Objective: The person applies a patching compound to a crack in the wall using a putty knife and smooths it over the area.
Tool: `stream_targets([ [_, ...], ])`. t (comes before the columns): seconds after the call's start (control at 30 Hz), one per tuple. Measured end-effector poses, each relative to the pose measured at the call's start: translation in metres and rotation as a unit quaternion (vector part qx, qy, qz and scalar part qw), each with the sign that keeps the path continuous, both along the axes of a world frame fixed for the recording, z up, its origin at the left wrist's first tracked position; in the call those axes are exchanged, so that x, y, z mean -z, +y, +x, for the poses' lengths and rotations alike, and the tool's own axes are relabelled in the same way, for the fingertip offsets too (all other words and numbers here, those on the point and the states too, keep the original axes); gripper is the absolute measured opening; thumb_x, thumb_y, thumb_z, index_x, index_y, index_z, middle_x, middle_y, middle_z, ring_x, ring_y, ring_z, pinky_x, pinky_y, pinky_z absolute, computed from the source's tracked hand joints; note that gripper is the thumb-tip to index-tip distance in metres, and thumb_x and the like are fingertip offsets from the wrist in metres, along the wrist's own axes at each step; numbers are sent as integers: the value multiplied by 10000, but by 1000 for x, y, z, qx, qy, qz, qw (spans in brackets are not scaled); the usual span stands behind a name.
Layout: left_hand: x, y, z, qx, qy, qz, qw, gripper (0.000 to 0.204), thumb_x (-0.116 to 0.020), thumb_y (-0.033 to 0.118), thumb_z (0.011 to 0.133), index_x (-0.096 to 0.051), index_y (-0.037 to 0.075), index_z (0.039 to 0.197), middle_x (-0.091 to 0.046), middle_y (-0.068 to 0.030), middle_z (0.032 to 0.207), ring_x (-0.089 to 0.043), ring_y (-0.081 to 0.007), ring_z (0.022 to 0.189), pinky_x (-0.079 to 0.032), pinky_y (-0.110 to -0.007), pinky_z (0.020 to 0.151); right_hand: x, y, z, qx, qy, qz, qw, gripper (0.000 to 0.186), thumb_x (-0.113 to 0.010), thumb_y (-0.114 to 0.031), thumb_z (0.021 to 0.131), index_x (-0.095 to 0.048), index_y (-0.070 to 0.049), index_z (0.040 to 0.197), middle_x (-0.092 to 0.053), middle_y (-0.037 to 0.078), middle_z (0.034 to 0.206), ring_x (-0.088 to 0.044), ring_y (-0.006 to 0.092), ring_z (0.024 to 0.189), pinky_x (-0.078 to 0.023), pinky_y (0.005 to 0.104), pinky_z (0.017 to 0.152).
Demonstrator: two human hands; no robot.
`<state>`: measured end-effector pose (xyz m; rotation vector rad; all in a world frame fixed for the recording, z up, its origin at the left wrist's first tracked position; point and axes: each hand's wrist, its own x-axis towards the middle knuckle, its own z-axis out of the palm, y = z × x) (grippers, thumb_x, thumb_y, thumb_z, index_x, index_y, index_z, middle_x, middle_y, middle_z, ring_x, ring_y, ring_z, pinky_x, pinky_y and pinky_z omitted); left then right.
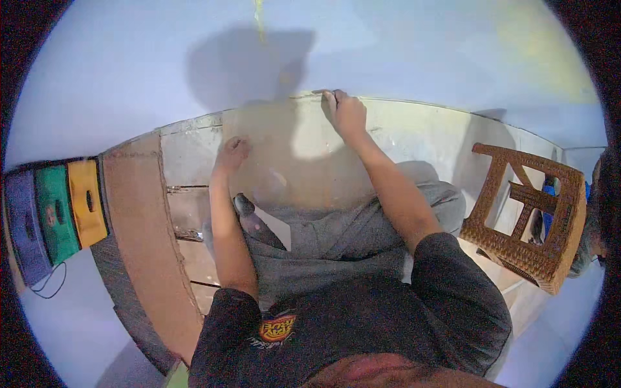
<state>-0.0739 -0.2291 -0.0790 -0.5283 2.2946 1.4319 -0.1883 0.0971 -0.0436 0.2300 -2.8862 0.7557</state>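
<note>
My right hand [346,113] reaches forward to the line where the pale wall [401,52] meets the floor. Its fingers are pinched around something small and thin with a dark tip, too blurred to name, touching or very near that joint. Lower and to the left, my left hand [234,152] hangs over the floor with its fingers curled in; whatever they may hold is hidden. Beneath my left forearm lies a dark, round-ended object [244,205] beside a pale pointed patch, its kind unclear. My legs [336,239] in grey trousers are folded in front of me.
A long brown board or sheet [139,207] lies at the left. Beyond it stands a step stool [61,213] with blue, green and yellow parts. A brown woven-pattern plastic stool [530,213] lies on its side at the right, with part of another person [592,213] behind it.
</note>
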Motion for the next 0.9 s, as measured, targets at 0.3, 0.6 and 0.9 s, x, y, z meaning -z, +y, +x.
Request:
stream_targets([
  [0.3, 11, -3, 3, 96, 119, -115, 982, 403, -533, 373, 968, -655, -1, 1056, -705, -137, 954, -677, -217, 913, -518, -335, 784, -6, 1, 0, 5, 32, -26, 999, 421, -500, -416, 963, -686, -53, 857, -674, 181, 744, -657, 385, 658, -521, 484, 624],
  [0.6, -9, 12, -7, -11, 7, -1, 1000, 343, -575, 291, 922, -653, 40, 1143, -697, -127, 1034, -660, -306, 939, -496, -364, 864, -10, 5, 0, 16, 32, -32, 999, 408, -506, -379, 966, -692, -31, 861, -669, 218, 736, -668, 377, 666, -522, 476, 622],
  [0.9, 2, -8, 6, 168, 179, -201, 949, 294, -578, 295, 912, -653, 41, 1039, -657, -219, 989, -622, -344, 997, -485, -421, 848, -2, -6, 3, 8, 58, 50, 997, 424, -474, -405, 977, -698, -54, 892, -664, 187, 698, -654, 376, 623, -511, 456, 590],
])
